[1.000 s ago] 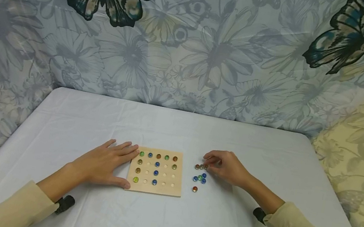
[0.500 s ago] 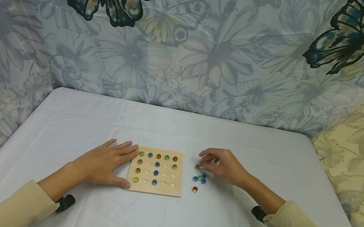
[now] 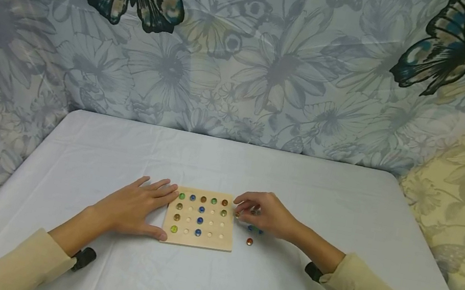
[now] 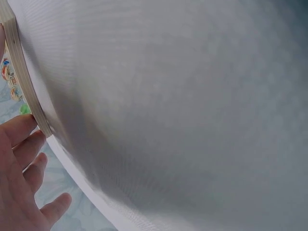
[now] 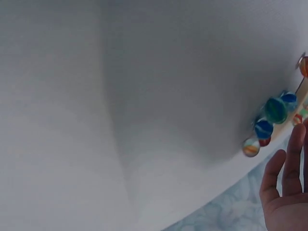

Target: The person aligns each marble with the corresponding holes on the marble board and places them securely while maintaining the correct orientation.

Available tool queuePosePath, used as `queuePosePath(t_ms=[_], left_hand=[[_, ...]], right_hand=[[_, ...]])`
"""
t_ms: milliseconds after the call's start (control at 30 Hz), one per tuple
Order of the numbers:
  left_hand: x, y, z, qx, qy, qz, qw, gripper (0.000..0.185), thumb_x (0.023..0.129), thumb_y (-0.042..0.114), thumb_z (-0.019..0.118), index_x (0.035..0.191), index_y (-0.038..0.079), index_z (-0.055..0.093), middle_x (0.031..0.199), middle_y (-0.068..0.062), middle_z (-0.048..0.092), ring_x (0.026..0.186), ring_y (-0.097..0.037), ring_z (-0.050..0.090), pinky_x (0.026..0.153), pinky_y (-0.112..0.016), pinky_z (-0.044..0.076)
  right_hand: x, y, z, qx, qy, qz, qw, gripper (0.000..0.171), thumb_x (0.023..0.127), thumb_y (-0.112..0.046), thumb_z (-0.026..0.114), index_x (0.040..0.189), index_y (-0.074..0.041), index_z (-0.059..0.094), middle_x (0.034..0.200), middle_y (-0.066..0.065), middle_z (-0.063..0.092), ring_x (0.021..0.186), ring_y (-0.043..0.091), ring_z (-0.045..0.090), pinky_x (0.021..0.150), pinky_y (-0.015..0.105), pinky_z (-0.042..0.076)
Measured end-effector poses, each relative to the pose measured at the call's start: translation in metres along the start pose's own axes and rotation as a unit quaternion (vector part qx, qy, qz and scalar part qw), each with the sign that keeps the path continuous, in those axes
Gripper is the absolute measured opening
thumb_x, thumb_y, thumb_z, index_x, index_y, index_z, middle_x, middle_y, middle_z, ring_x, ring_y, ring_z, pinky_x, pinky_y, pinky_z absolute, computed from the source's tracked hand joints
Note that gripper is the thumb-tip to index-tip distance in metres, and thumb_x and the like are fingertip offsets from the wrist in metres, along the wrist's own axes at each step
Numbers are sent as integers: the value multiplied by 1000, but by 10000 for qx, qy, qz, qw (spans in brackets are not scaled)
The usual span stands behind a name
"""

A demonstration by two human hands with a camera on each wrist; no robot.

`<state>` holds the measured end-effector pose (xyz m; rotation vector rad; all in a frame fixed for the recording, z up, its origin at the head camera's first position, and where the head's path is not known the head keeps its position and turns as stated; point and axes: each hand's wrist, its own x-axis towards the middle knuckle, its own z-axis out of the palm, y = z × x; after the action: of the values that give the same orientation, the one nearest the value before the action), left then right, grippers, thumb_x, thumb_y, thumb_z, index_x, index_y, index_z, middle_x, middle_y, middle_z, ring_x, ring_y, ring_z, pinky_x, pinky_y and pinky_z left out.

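White-clothed surface (image 3: 207,286): right hand (image 3: 264,214) pinches a marble (image 3: 238,215) at the wooden board's (image 3: 197,239) right edge, empty holes leftward; flat left hand (image 3: 134,210) steadies it.

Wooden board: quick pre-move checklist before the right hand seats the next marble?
1. Wooden board braced: ok. The left hand lies flat on the table with fingertips against the board's left edge.
2. Right hand at the board: ok. Its fingertips are at the right edge, near the upper rows.
3. Marble in the right hand: cannot tell. The fingers are curled as if pinching, but no marble is clearly visible.
4. Free holes: ok. Several pale empty holes show in the second, fourth and fifth columns.
5. Loose marbles out of the way: ok. They lie right of the board, partly under the hand.
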<state>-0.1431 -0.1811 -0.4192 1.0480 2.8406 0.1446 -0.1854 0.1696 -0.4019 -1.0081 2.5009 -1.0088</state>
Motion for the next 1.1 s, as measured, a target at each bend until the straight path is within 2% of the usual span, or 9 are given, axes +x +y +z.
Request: queuePosePath(t_ms=[267,600,1100], left_hand=[[1,1,-2,35,-9,48,10000,100,82,80,53,153,10,41,159,-8,36,148,-28,29,116,-60,24],[1,2,-4,35,-51,40,10000,101,81,80,53,153,10,41,159,-8,35,148,-29,28,116,-59,23],[1,1,-4,-28,-98,10,9999,102,81,80,53,153,10,40,160,-8,34,148,-29,27,117,-59,22]], right_hand=[[7,-8,12,170,-211,-275,9993,29,86,-1,75,114,-3,69,99,-2,75,92,9,69,82,37,57],[11,-16,17,211,-366,-74,9991,28,86,0,75,113,-4,71,98,-2,75,91,5,68,84,38,56],[15,-18,23,243,-491,-258,9982,26,86,1,75,111,-3,70,98,-2,76,91,7,69,83,33,56]])
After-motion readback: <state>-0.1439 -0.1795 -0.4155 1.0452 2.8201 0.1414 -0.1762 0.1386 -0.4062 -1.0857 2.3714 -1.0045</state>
